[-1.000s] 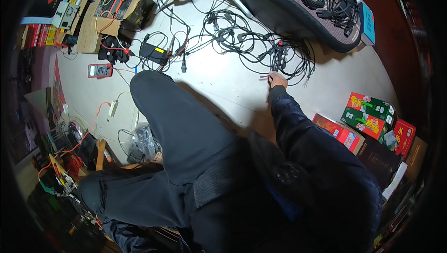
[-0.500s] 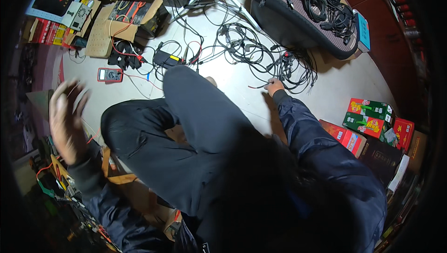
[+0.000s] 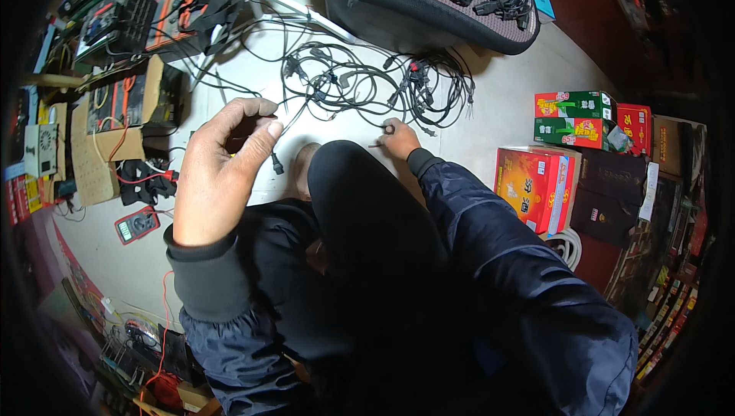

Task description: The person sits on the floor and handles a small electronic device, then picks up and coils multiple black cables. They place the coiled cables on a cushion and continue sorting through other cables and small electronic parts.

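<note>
Now pinching a black cord (image 3: 390,130) in the right hand (image 3: 402,141), near the cord pile (image 3: 423,93) on the floor (image 3: 501,93) — likely just getting hold. Cannot tell if holding anything in the curled left hand (image 3: 218,167). Probably needs a slow, careful pull.

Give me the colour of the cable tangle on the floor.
The cable tangle is mostly black, with a red patch; best in the head view.

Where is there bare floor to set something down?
Bare pale floor lies between the tangled black cables and green-and-red cardboard cartons, and between the red-edged rectangular multimeter and thin orange cord. Crowded: among the cables.
</note>
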{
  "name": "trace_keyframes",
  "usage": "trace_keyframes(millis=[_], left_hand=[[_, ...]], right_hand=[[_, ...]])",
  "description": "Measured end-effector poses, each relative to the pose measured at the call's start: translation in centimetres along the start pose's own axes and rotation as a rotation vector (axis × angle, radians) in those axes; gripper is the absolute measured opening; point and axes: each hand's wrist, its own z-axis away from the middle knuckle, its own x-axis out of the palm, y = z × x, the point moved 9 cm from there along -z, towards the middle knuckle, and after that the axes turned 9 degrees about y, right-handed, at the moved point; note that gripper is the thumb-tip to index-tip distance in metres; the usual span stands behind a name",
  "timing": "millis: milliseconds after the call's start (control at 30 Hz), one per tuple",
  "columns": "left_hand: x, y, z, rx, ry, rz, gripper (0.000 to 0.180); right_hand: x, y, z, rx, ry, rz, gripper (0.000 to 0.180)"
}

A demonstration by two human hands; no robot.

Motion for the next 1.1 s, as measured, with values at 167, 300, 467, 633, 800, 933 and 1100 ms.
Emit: trace_keyframes(millis=[167,300,467,633,800,933,1100], left_hand=[[1.9,0.1,0.1,0.059,-0.1,-0.153,0.02],[-1.7,-2.3,1.0,-0.04,-0.006,-0.244,0.016],[-5.5,-6.8,1.8,-0.3,0.052,-0.213,0.017],[-6.6,-8.4,1.4,-0.354,0.011,-0.321,0.02],[-6.6,-8.1,0.1,-0.323,0.01,-0.365,0.023],[-6.7,-8.0,-0.7,-0.337,-0.005,-0.382,0.025],[-6.3,-7.9,-1.4,-0.332,-0.034,-0.376,0.029]], right_hand=[[-1.7,-0.8,-2.5,0.104,-0.046,-0.474,0.052],[-2.8,-4.6,-3.5,-0.008,-0.332,-0.731,0.047],[-6.9,1.0,-10.5,0.062,0.131,-0.19,0.068],[-10.8,7.7,-17.2,0.185,0.321,-0.238,0.074],[-9.6,13.7,-22.6,0.36,0.365,-0.35,0.062],[-6.7,17.9,-25.8,0.501,0.354,-0.366,0.066],[-5.7,15.3,-25.7,0.532,0.349,-0.26,0.07]])
